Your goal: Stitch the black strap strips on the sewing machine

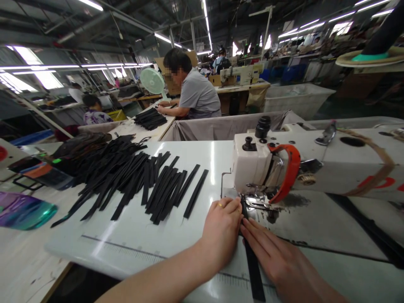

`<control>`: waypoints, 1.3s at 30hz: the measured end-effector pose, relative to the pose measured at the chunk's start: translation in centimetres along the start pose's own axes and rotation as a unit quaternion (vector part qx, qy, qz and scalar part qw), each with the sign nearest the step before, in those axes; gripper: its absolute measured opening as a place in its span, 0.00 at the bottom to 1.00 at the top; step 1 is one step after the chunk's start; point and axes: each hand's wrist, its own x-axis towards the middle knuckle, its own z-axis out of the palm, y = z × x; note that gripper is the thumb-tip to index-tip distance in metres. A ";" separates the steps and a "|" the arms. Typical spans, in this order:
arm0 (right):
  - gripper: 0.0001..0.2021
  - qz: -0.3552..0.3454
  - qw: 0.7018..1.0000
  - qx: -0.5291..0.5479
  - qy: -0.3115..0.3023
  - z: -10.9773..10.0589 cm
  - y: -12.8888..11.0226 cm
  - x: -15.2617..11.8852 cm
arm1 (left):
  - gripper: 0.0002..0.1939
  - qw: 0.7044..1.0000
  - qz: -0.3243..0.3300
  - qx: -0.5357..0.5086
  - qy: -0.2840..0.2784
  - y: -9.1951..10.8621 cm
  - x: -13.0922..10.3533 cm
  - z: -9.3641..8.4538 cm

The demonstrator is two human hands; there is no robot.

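A narrow black fabric strip [254, 269] runs from the table's front edge up to the needle area of a white sewing machine [252, 155]. My left hand [222, 227] is closed over its far end, bent fingertips pressed onto it beside the metal presser foot [260, 204]. Lower down, my right hand [271, 252] has its fingers together, fairly straight, pinning the strip from the right side. The fingers hide part of the strip, and the needle is hard to make out.
Many loose black strips [166, 191] lie in a pile left of my hands. An orange-red guard [288, 168] curves out from the machine head. A purple-teal bottle [28, 210] is at far left. Across the cloth-lined bin [202, 128], a co-worker [200, 92] handles more strips.
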 end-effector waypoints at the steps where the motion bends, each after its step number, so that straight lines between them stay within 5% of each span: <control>1: 0.24 0.000 1.000 0.000 -0.002 0.0 0.0 0.0 | 0.11 1.000 -0.001 0.007 -0.003 0.0 0.0 0.1; 39: 0.23 0.047 0.998 0.038 0.003 0.2 0.4 0.8 | 0.08 0.999 -0.027 0.033 -0.024 0.6 1.2 -0.5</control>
